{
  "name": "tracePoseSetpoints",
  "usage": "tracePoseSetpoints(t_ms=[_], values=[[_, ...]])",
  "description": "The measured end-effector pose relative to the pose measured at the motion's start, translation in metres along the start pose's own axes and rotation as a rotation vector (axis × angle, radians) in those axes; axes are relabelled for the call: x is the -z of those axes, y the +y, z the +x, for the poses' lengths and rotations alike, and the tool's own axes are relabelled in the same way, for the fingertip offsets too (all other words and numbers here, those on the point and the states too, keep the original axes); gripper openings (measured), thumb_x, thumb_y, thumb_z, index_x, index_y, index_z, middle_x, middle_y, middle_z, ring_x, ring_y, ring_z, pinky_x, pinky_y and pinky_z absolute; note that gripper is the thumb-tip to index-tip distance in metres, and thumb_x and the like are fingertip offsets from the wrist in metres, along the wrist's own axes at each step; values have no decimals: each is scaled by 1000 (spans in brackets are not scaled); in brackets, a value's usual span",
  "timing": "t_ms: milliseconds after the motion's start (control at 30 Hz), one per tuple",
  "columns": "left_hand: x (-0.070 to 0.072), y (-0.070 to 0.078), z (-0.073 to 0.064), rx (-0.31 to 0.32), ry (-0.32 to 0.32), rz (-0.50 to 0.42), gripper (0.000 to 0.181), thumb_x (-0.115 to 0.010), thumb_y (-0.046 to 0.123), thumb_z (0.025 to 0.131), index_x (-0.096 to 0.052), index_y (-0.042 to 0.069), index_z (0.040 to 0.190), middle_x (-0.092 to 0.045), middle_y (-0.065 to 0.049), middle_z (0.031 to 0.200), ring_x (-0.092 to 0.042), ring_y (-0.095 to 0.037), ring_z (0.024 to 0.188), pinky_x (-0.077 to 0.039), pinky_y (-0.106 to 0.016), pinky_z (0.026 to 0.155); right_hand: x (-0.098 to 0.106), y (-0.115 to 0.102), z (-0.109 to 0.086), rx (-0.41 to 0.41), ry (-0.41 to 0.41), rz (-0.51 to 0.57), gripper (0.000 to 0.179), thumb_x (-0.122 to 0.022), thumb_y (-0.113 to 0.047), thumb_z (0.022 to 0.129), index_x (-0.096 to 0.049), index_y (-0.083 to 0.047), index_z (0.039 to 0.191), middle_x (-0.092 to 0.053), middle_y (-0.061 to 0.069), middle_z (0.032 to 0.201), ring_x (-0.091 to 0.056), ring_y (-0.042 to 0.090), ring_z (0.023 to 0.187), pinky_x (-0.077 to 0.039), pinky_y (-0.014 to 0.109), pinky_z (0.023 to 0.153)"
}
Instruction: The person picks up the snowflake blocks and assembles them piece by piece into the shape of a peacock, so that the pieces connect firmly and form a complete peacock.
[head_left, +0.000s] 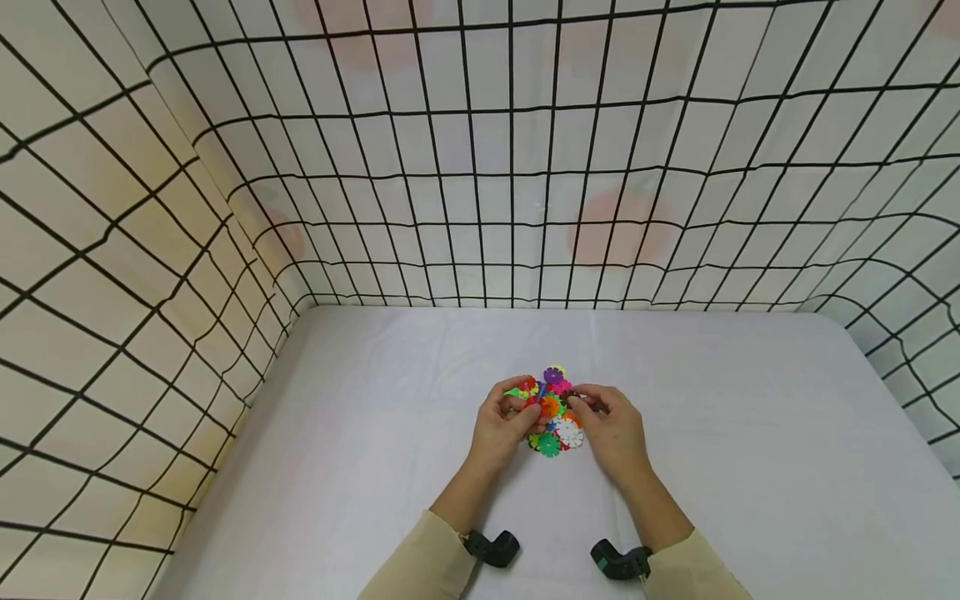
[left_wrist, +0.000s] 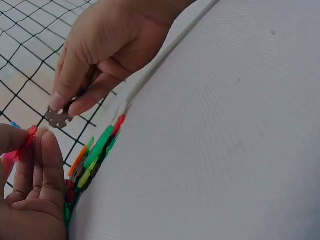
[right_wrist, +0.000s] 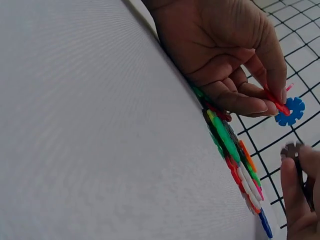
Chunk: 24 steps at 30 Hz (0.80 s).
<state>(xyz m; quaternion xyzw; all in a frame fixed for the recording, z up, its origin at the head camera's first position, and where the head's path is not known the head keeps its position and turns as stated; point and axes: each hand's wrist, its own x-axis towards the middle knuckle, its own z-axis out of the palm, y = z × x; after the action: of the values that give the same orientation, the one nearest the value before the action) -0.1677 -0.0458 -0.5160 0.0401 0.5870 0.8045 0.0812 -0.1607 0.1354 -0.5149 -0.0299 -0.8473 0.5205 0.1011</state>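
My left hand [head_left: 501, 425] pinches a red notched plastic disc [right_wrist: 276, 101] between thumb and fingertips. A blue notched disc [right_wrist: 291, 111] is joined to it, and a bit of pink shows beside them. In my right hand [head_left: 617, 429], thumb and fingers pinch a brown notched disc [left_wrist: 59, 118]; another dark piece is partly hidden by the fingers. The brown disc faces the blue one across a small gap. Under and between both hands lies a pile of similar discs, among them a purple disc [head_left: 553, 375], an orange disc [head_left: 551, 407], white discs [head_left: 570, 432] and a green disc [head_left: 549, 444].
A white cloth-covered table [head_left: 360, 433] spreads around the pile. Black wire mesh [head_left: 512, 171] rises behind the table and on both sides, with pale sheeting behind it. Black devices [head_left: 495, 550] are strapped to both wrists, by the beige sleeves.
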Motion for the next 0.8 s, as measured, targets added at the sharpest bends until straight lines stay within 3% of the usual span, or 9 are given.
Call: tracePoseSetpoints(t_ms=[333, 800], values=[[2, -1, 1, -15, -26, 18, 53, -63, -2, 97, -45, -6, 146, -59, 2, 85, -70, -3, 70, -61, -20, 68, 0, -2, -4, 77, -151, 123, 12, -71, -18, 97, -72, -15, 109, -70, 4, 110, -63, 11, 99, -54, 14, 83], [3, 1, 2, 1, -37, 85, 53, -64, -1, 96, -48, -5, 147, -57, 3, 82, -68, -3, 67, -60, -18, 67, -1, -1, -6, 134, -150, 164, 12, -70, -14, 97, -73, -13, 109, -74, 5, 110, -68, 10, 101, -55, 13, 85]])
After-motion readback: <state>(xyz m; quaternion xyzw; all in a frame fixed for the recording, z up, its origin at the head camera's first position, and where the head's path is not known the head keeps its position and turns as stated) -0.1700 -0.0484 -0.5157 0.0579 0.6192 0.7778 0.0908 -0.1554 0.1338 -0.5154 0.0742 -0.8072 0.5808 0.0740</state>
